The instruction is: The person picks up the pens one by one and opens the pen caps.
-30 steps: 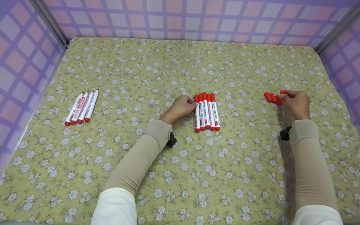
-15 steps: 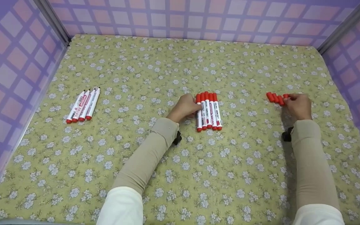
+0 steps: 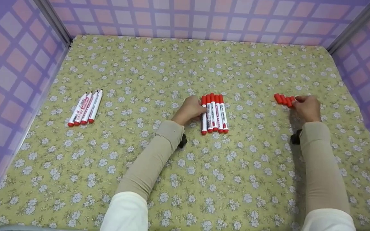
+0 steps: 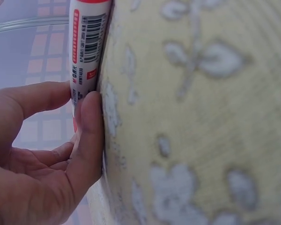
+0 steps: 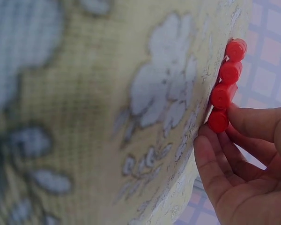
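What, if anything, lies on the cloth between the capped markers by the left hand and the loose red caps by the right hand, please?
Nothing visible: only bare floral cloth lies between the capped markers at the left hand and the red caps at the right hand.

Left hand [image 3: 189, 110]: moved in closer against the leftmost capped marker [image 3: 204, 116], thumb and fingers now touching its barrel.
Right hand [image 3: 307, 107]: set its red cap [image 3: 291, 100] into line, touching the three caps [image 3: 282, 99].
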Motion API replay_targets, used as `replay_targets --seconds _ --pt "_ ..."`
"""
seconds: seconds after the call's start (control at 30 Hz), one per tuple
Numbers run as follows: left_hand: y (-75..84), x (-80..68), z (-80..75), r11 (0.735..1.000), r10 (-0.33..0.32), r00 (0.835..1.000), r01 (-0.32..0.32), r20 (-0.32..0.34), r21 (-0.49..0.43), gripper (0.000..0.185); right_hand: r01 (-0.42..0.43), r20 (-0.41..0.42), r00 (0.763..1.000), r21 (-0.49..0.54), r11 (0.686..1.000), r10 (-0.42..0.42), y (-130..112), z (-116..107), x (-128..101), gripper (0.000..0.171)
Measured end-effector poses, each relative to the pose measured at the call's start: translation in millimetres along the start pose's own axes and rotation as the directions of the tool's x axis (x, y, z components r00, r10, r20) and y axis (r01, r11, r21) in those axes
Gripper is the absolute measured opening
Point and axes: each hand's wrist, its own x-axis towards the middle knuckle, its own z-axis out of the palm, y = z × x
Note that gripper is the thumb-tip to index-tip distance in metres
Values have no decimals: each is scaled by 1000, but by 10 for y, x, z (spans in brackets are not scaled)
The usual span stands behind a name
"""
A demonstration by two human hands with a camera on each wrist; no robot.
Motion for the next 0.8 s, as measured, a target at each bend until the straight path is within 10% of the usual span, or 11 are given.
replay_targets --seconds 0.8 --pt "44 28 -3 991 -16 1000 18 -15 132 7 20 26 999 -21 1000 -20 -17 -13 -46 50"
